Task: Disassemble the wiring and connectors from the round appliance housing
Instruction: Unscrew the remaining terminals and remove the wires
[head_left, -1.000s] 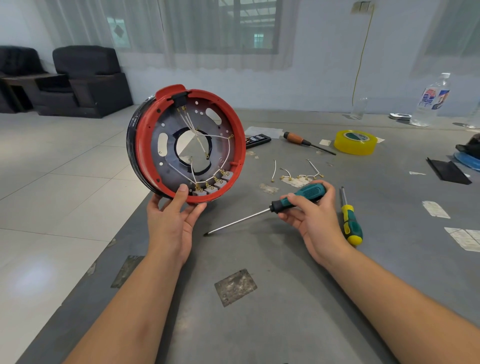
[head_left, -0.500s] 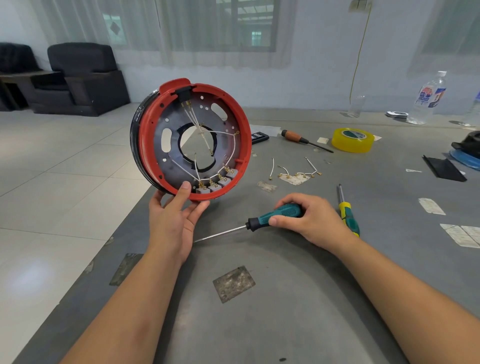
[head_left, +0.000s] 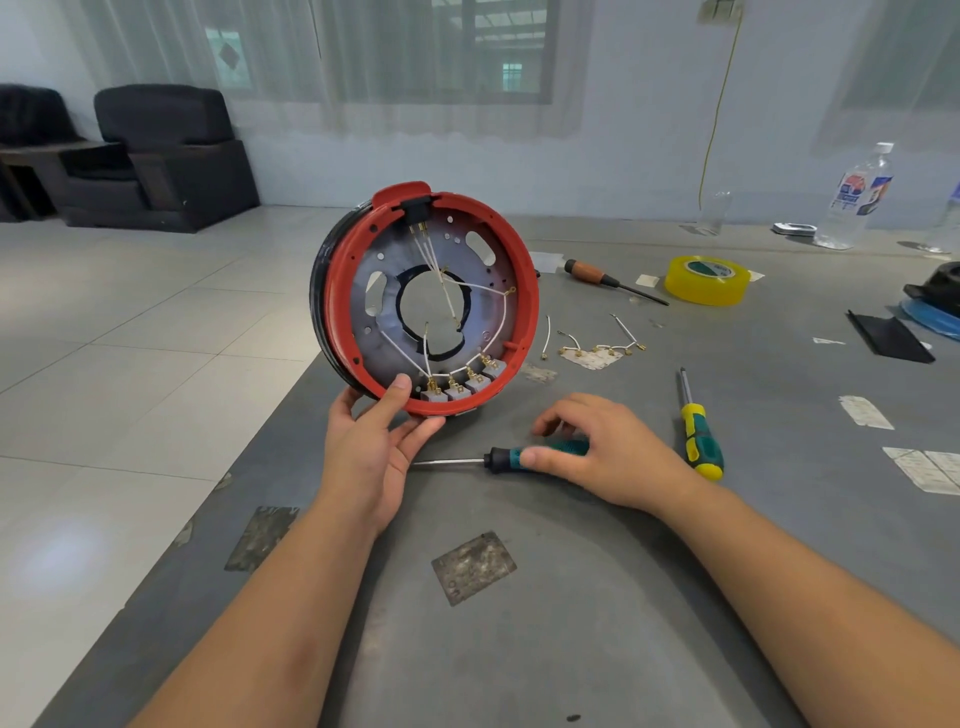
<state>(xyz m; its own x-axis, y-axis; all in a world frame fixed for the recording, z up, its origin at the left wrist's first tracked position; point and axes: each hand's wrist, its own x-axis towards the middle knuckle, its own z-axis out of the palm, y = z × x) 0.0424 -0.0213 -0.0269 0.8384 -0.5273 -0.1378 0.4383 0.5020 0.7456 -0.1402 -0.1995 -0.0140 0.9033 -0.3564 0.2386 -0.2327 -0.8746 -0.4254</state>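
My left hand (head_left: 374, 447) holds the round appliance housing (head_left: 525, 291) upright by its lower red rim, thumb inside the rim. White wires (head_left: 496, 287) run across its grey inner plate to a row of grey connectors (head_left: 462, 387) with brass terminals at the bottom. A black plug socket (head_left: 415, 208) sits at the top. The teal-handled screwdriver (head_left: 506, 460) lies flat on the grey table (head_left: 571, 623). My right hand (head_left: 613, 452) is over its handle, thumb touching it, fingers arched loosely above.
Detached wires with brass terminals (head_left: 597, 351) lie behind my right hand. A yellow-green screwdriver (head_left: 701, 441) lies to the right. Further back are an orange-handled screwdriver (head_left: 592, 273), yellow tape (head_left: 709, 280), a water bottle (head_left: 857, 197) and black parts (head_left: 888, 338). The table edge runs diagonally at left.
My right hand has lowered the teal screwdriver onto the table and loosened its fingers. The housing has tilted and shifted slightly to the right in my left hand.
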